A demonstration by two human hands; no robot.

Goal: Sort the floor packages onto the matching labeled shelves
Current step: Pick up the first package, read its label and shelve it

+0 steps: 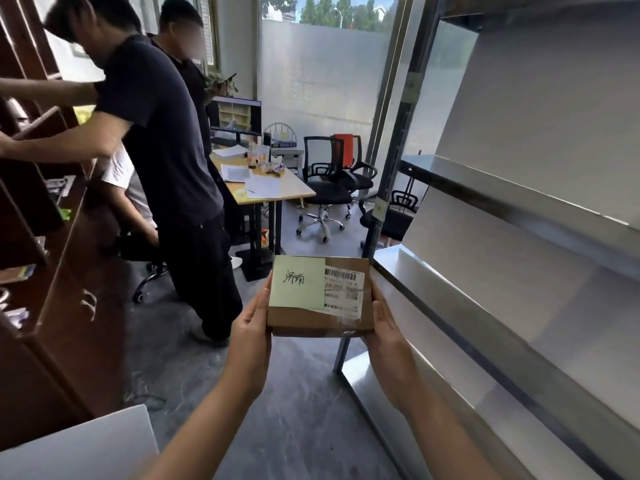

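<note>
I hold a small brown cardboard package [311, 318] flat in front of me at chest height. A pale green note with handwritten characters covers its left top, and a white barcode label sits on its right. My left hand [251, 327] grips its left side, thumb along the edge. On the opposite side my right hand [382, 323] grips the box. A metal shelf rack [502, 306] with slanted bare tiers stands just right of the package; small tags hang on its upright post.
A person in dark clothes [173, 168] stands close on the left, reaching into a dark wooden cabinet [52, 271]. Another person stands behind. A desk [277, 192] with papers and a monitor and black office chairs [325, 188] fill the back. A white board [79, 448] lies at lower left.
</note>
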